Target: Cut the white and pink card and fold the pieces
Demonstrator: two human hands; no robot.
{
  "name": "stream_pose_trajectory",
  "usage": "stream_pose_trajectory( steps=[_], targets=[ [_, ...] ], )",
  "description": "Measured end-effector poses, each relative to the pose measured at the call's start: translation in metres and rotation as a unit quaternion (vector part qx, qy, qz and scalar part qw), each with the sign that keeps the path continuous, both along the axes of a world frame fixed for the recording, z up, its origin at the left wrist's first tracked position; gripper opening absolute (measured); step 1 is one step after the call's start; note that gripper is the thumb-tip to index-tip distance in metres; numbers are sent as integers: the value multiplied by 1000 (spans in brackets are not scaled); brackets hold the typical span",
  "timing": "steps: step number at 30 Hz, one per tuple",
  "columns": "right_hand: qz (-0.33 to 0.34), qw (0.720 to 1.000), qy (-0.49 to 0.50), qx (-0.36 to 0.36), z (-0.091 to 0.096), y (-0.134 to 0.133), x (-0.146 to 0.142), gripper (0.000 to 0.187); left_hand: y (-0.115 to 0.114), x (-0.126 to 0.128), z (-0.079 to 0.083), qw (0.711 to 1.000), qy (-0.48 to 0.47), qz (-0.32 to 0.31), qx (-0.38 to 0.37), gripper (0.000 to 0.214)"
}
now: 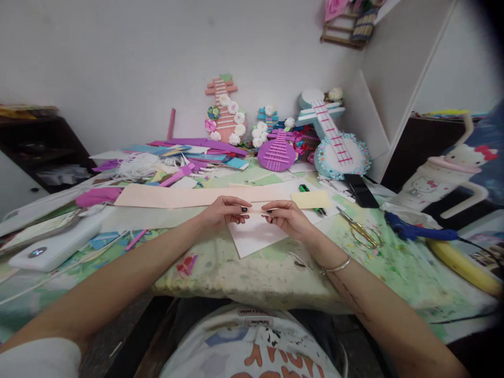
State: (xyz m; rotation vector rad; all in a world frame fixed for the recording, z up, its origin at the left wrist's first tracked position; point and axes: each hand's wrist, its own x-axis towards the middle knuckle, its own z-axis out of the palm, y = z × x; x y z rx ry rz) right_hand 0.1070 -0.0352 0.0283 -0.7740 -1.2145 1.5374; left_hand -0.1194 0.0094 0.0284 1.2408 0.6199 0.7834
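Observation:
My left hand (224,211) and my right hand (289,216) face each other over the middle of the table, fingers closed in a pinch. Between them they hold a small, pale peach paper strip (256,211) by its two ends. Behind the hands lies a long peach paper strip (165,197), reaching far to the left. A white sheet (248,242) is beneath the hands. Just right of them rests a pale yellow piece of paper (315,199), partly over a green-and-black tool (304,188) that looks like a cutter.
Gold-handled scissors (364,234), a blue glue gun (417,229), a banana (464,266), a black phone (360,190) and a white tumbler (429,184) stand or lie right. Paper instrument models (276,151) lean at the back. Scraps and a white power bank (59,247) cover the left.

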Motion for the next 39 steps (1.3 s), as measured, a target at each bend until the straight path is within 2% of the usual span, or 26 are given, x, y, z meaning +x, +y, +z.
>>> stream_pose_trajectory(
  steps=[12, 18, 24, 29, 39],
  targets=[
    [17, 1000, -15, -12, 3, -3, -2, 17, -3, 0, 2, 999, -46, -28, 0, 18],
    [5, 1000, -24, 10, -4, -1, -2, 18, -7, 1, 3, 998, -54, 4, 29, 16],
    [-12, 999, -26, 29, -5, 0, -2, 15, -8, 4, 2, 997, -42, 36, 48, 33],
    [-13, 999, -36, 32, -2, -1, -3, 16, -7, 4, 0, 997, -23, 44, 59, 17],
    [-3, 997, -57, 44, 0, -3, -4, 20, -12, 7, 3, 997, -27, 51, 60, 18]
  ],
)
